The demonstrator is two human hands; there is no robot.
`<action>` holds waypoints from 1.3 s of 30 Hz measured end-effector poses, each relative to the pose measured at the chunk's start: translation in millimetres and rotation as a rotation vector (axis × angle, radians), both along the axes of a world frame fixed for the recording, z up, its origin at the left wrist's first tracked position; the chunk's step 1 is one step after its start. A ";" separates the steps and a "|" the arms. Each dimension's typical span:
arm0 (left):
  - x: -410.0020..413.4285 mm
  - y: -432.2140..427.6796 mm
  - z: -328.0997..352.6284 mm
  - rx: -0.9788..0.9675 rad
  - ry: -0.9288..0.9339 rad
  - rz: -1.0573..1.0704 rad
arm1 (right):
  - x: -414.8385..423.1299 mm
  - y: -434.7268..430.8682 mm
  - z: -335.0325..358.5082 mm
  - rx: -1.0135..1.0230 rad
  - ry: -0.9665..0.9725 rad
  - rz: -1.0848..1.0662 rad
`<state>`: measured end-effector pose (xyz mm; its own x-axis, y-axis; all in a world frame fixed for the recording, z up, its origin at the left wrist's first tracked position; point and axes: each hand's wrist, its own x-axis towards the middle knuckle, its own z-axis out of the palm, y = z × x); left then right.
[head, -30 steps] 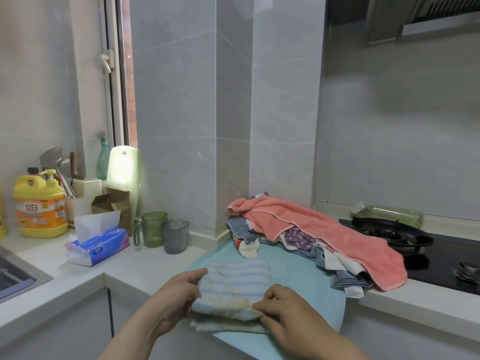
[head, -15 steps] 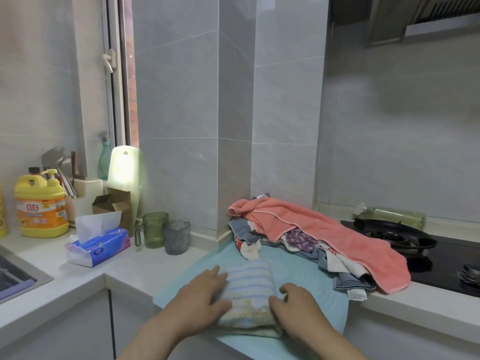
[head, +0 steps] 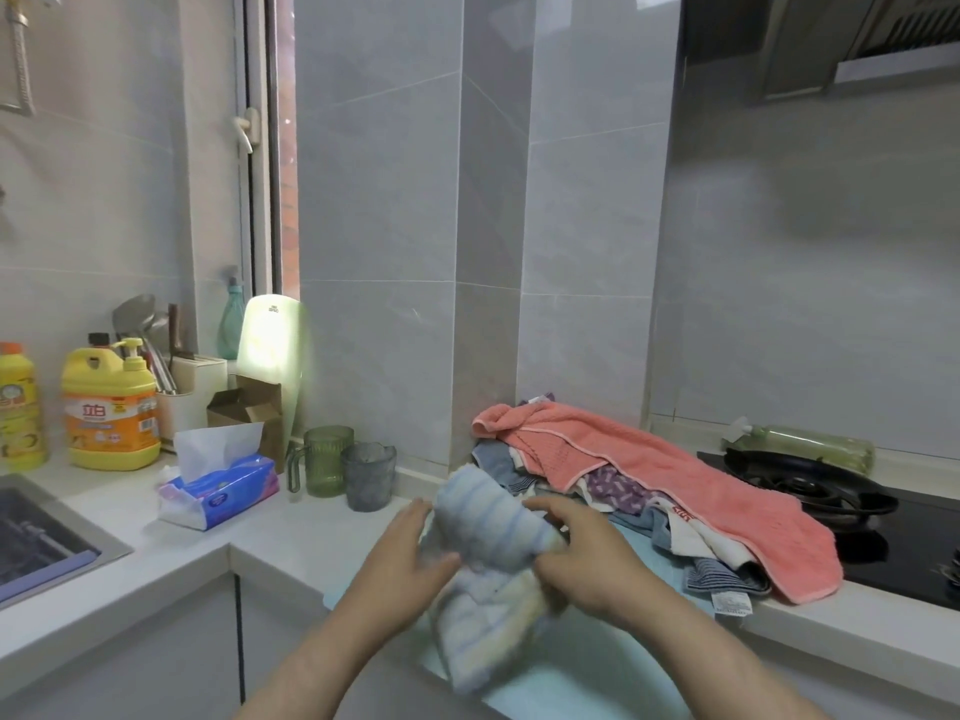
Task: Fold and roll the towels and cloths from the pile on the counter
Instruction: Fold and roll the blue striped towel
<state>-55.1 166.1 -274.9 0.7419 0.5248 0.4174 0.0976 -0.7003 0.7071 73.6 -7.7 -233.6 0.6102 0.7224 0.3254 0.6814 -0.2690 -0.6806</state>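
Lifted off the pale blue mat (head: 582,678) since the earlier frame, the blue-striped terry towel (head: 485,532) hangs at lower centre, gripped by curled fingers of left hand (head: 400,566) and right hand (head: 589,558).

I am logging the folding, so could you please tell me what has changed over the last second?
The blue striped towel, which lay folded on the blue mat, has been lifted off it; the left hand and right hand now grip it, its lower end hanging. The pile under the pink towel and the tissue pack stayed put.
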 end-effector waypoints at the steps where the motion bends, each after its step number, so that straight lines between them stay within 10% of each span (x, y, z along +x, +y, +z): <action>1: -1.6 2.5 7.4 -0.074 -0.076 -0.033 | 2.4 -4.7 10.2 0.009 -0.020 0.056; 7: -4.5 -6.4 31.8 -0.630 -0.123 -0.446 | 12.6 -28.6 48.1 0.228 0.127 0.167; 15: 25.9 -15.5 25.3 -0.831 -0.156 -0.432 | 24.7 -25.3 -25.9 0.389 0.942 0.263; 30: 55.9 9.8 -29.3 -0.639 0.111 -0.292 | 78.1 -13.5 -70.4 0.090 0.446 -0.072; 39: 52.4 5.3 -39.6 -0.368 0.035 -0.173 | 78.2 -27.2 -71.9 0.071 0.527 0.000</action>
<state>-2.8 171.3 -314.4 0.8429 0.5005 0.1976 0.0290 -0.4090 0.9121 151.7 -34.9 -305.4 0.7041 0.7097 0.0230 0.2422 -0.2096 -0.9473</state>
